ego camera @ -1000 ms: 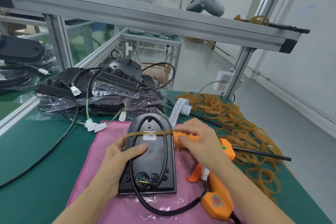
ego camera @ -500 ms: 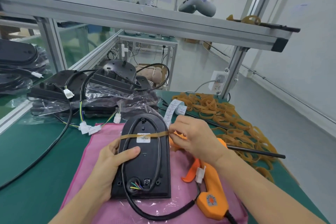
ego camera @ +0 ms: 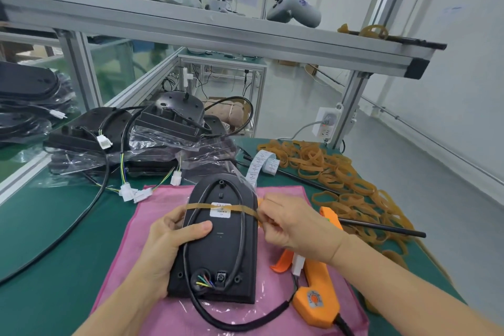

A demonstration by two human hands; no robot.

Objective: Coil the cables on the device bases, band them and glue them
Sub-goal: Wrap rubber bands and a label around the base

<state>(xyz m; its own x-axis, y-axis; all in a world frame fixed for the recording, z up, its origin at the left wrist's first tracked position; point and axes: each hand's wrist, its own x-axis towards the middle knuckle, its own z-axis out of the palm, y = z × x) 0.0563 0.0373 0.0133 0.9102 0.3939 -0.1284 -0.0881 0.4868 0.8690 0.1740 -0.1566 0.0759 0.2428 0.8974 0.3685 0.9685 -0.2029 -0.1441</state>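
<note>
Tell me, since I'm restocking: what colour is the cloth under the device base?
Pink cloth, clearest in the head view.

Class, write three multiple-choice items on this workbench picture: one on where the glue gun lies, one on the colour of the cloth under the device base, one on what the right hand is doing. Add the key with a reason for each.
1. Where does the glue gun lie?
A. To the right of the device base, on the cloth
B. On the upper shelf
C. To the left of the base, among the cables

2. What colour is the cloth under the base?
A. Yellow
B. Pink
C. White

3. What is the right hand doing?
A. Resting flat on the table
B. Gripping the glue gun
C. Pinching the rubber band at the base's right edge

Key: 1 A, the orange gun lies on the cloth beside the base's right side. 2 B, pink cloth shows all round the base. 3 C, its fingertips pinch the band stretched across the base, while the left hand holds the base.
</note>
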